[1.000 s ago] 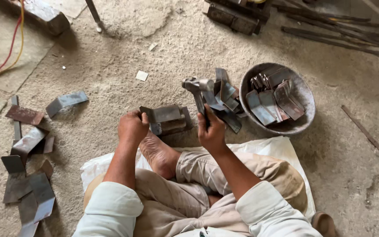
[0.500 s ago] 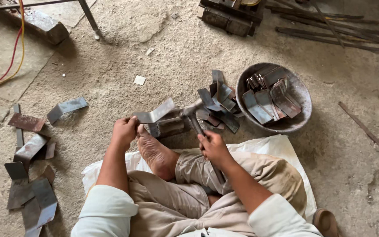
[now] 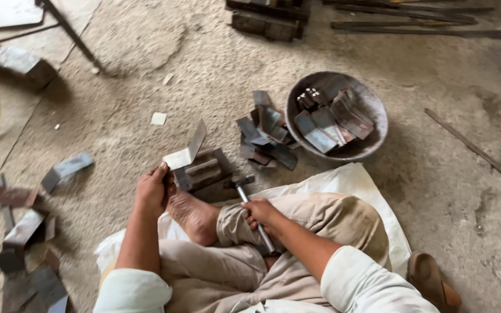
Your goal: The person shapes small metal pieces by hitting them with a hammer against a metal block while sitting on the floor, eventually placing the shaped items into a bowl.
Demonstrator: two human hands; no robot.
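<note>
Metal piece (image 3: 185,152): flat, grey, bent, tilted upright on steel block (image 3: 203,173).
Left hand (image 3: 152,190): fingers pinching its lower end.
Right hand (image 3: 260,213): fist closed around hammer (image 3: 253,213) handle.

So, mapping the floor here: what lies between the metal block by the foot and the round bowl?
In the head view, a loose pile of metal pieces lies between the block and the bowl.

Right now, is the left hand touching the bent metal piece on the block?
Touching. The head view shows the left hand gripping the lower end of the bent metal piece, fingers around its edge, with no gap.
</note>
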